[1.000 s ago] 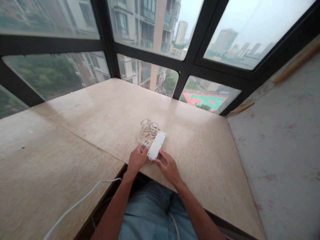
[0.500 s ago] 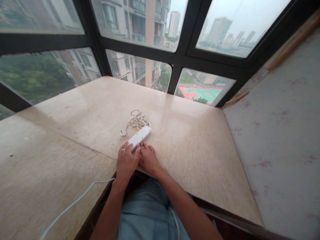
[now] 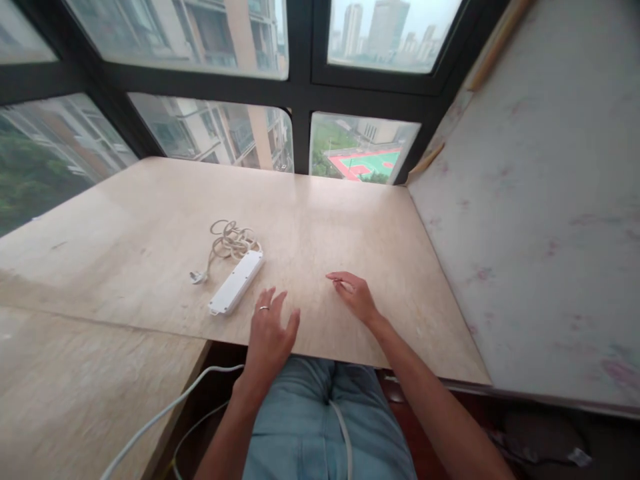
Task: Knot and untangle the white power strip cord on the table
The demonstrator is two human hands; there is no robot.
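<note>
Head view, only view. Left hand: palm down, fingers spread, grip wide, nothing in it; ring on one finger. Right hand: thumb and fingertips drawn close together, grip narrow; whether something small is pinched there can't be told at this size. Hands well apart from each other, both above the tabletop.

White power strip lies just left of the left hand's grip and slightly ahead, a narrow gap between them, not touched by either hand. It sits at a slant, face with small dark dots up, near end pointing toward the person's left. Well left of the right hand's grip.

Its beige cord is heaped in loose loops beyond the strip, ahead and left of the left grip. Plug rests left of the strip, farther from the left hand than the strip is.

White cable runs behind and left of the left hand, ending from sight near the left wrist. Blue trousers directly behind both grips, with a pale cord over them. Flowered wall off to the right of the right hand; dark window frame ahead of both, green-and-red court seen through a pane.
</note>
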